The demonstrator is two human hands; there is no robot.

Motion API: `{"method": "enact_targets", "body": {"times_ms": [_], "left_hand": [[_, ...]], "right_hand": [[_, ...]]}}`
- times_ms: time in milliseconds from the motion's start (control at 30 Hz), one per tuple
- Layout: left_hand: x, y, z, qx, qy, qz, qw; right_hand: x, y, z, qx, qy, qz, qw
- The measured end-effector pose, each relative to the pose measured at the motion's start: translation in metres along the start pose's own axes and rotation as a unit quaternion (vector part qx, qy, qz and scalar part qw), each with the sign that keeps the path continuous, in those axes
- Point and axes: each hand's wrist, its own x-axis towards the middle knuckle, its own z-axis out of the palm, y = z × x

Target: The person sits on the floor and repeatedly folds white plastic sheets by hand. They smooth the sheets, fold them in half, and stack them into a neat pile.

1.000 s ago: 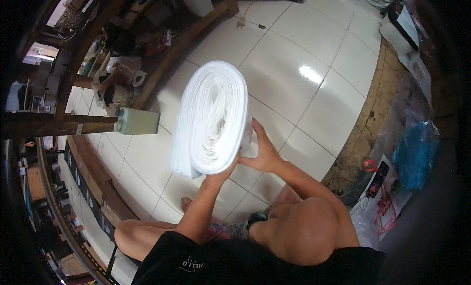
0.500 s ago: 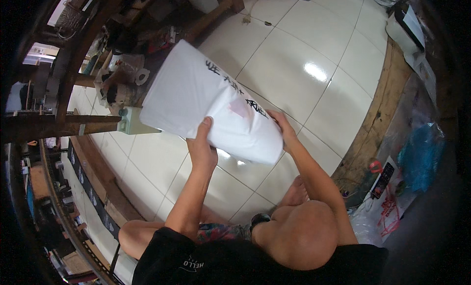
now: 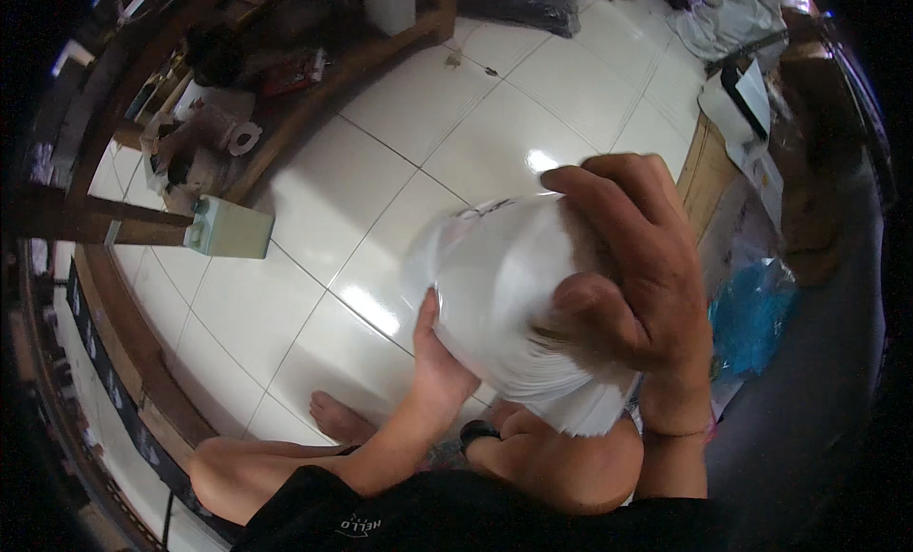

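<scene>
A thick stack of thin white sheets [image 3: 509, 290], with black print near its far edge, is held up in front of me. Many layered edges fan out at its near right end. My left hand [image 3: 443, 362] is closed on the stack's near left side, thumb on top. My right hand [image 3: 639, 257] is raised close to the camera at the right end. Its fingers curl round the far corner and its thumb lies bent over the face, partly smeared by motion. Whether the sheets are paper or plastic, I cannot tell.
Below is a floor of white tiles [image 3: 366, 191]. A pale green jug [image 3: 233, 231] stands at left beside a wooden beam [image 3: 143, 219]. At right lie blue plastic wrap [image 3: 756, 309] and a wooden board [image 3: 702, 167]. A dark bag [image 3: 518, 2] lies at the far side.
The stack has moved right and nearer, tilting so its layered edges show. My right hand has risen from its lower right edge to its right end. The view has shifted a little.
</scene>
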Motion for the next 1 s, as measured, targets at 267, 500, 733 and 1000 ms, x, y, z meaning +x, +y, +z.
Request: {"method": "enact_targets", "body": {"times_ms": [267,500,733,1000], "left_hand": [[0.026,-0.038,-0.056,-0.206,0.023,-0.077,0.975],[0.021,-0.039,-0.084,-0.250,-0.060,-0.079,0.963],[0.031,-0.047,-0.076,-0.210,-0.026,-0.096,0.973],[0.024,-0.038,-0.071,-0.156,0.018,-0.058,0.986]], "right_hand": [[0.051,-0.031,0.055,-0.132,-0.239,-0.024,0.962],[0.037,-0.037,0.037,-0.132,-0.199,-0.029,0.971],[0.036,-0.060,0.086,-0.125,-0.187,-0.118,0.967],[0.044,-0.073,0.072,-0.078,-0.136,-0.161,0.974]]}}
